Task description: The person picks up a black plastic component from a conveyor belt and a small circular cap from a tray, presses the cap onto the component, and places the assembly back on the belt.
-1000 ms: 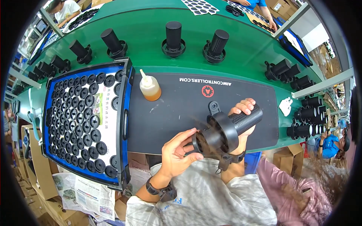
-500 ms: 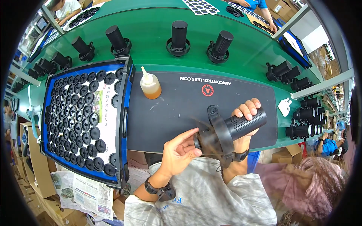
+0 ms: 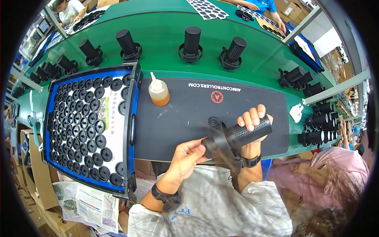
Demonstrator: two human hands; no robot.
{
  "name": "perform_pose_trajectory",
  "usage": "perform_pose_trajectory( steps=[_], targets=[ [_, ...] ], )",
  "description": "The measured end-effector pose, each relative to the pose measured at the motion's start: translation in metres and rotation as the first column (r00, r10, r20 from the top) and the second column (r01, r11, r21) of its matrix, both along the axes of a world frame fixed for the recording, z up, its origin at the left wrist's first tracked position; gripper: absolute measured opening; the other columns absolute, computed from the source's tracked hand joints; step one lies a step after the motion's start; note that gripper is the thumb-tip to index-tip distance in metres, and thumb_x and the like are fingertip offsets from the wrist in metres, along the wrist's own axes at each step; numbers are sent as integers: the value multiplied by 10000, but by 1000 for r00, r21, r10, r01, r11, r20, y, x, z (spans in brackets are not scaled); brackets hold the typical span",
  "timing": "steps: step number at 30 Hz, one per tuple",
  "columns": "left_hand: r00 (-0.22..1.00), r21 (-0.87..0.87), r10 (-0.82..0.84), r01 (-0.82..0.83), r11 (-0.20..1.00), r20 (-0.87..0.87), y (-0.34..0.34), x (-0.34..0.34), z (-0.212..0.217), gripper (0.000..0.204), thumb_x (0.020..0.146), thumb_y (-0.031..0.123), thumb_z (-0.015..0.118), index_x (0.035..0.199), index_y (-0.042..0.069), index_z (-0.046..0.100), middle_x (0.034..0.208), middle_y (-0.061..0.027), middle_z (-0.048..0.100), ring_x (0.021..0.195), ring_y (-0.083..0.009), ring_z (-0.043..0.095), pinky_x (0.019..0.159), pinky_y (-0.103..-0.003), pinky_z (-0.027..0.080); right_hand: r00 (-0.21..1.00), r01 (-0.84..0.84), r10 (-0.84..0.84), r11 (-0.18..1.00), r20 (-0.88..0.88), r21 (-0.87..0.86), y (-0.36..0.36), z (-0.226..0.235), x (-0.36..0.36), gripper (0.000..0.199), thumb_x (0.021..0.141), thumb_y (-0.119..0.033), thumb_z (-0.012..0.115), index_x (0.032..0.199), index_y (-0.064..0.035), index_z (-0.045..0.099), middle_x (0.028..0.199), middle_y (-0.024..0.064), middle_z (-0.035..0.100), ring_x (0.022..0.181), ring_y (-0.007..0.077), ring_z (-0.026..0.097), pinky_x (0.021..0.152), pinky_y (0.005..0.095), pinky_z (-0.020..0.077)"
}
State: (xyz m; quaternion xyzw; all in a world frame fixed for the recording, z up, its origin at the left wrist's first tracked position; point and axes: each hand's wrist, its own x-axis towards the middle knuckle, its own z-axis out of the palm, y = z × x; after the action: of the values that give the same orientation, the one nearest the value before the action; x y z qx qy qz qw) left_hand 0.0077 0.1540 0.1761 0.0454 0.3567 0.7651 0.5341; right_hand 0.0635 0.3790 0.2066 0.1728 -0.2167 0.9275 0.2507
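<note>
A black microphone (image 3: 252, 132) with a perforated cylindrical body lies tilted between my hands, above the dark mat. Around its lower part sits a wide black ring mount (image 3: 227, 142) with a round knob on its far side. My right hand (image 3: 252, 120) wraps over the perforated body near its upper end. At the other end, my left hand (image 3: 187, 156) pinches a round black part with thumb and fingers; the fingers partly hide that part. On the mat to the left stands a squeeze bottle (image 3: 159, 94) with amber liquid and a pale nozzle.
A blue-lined tray (image 3: 132, 130) full of round black discs stands left of the dark mat (image 3: 173, 126). Several mounted microphones (image 3: 192, 43) line the green conveyor (image 3: 158, 47) beyond. More stand at the right, near a crumpled white glove or cloth (image 3: 296, 113). People work across the line and beside me.
The microphone and my right hand have moved slightly left. My left thumb and fingers have closed in around its end. The microphones on the conveyor have shifted a little right.
</note>
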Motion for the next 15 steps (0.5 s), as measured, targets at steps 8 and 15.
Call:
perform_pose_trajectory(
  steps=[8, 15],
  targets=[
    [971, 84, -183, 197, 977, -154, -65, -4, 4, 612, 880, 179, 641, 1392, -5, 362, 1303, -168, 520, 1073, -256, 591, 930, -361, 476, 842, 422, -540, 680, 20, 599, 11, 43, 25, 346, 870, -344, 455, 883, -8, 539, 787, 151, 610, 688, 291, 605, 697, 420, 490],
    [888, 53, -256, 298, 953, -381, -115, -11, 38, 627, 792, 96, 714, 1337, -33, 434, 1251, -176, 562, 1113, -266, 568, 964, -380, 434, 755, 139, -597, 550, 271, 823, 28, 13, -4, 462, 824, -384, 468, 883, 58, 591, 783, 196, 642, 725, 299, 630, 699, 399, 506]
  ],
)
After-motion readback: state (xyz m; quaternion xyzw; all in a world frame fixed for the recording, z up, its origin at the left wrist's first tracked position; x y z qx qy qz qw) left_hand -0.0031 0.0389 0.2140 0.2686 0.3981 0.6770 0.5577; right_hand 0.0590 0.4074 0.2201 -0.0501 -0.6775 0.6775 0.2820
